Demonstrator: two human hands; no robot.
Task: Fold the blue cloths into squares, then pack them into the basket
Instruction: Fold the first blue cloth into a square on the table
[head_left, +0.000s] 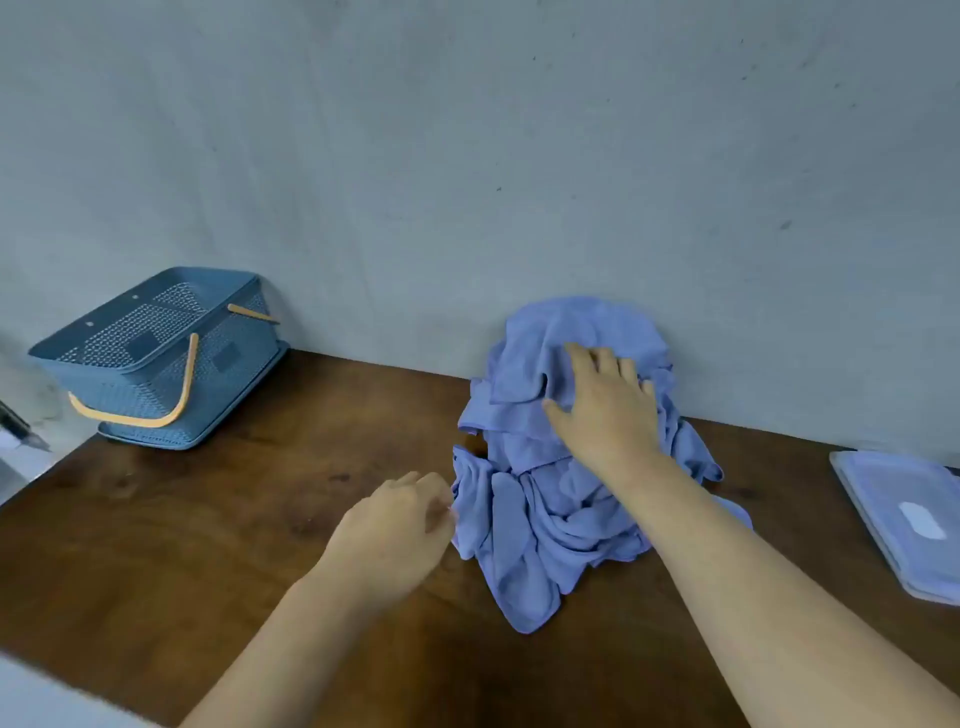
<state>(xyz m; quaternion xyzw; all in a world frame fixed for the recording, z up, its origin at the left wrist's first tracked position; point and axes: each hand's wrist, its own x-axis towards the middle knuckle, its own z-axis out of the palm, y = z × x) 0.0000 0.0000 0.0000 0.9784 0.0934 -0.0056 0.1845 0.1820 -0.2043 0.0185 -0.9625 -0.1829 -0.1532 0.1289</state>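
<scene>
Your right hand (608, 405): centre right of the frame, palm down on the upper part of the pile, fingers spread and nearly straight, thumb out to the left. It rests on the fabric and grips nothing. Your forearm runs in from the lower right corner and crosses the pile's right side.
Your left hand (395, 525): lower centre, back of the hand up, fingers curled towards the pile's left edge. The fingertips are blurred against the fabric, so you cannot tell whether they pinch it or only reach it.
Cloths (540, 519): one crumpled blue heap, unfolded, centre right, its top leaning against the wall (467, 156) and its lower end trailing towards you.
Basket (130, 384): blue with a perforated pattern, upper left, well apart from the heap, tilted with its far side against the wall. An orange handle (171, 410) hangs down its front.
Table (208, 519): dark brown wood under everything.
Box (904, 514): flat, pale, with a lid, at the right edge of the frame.
</scene>
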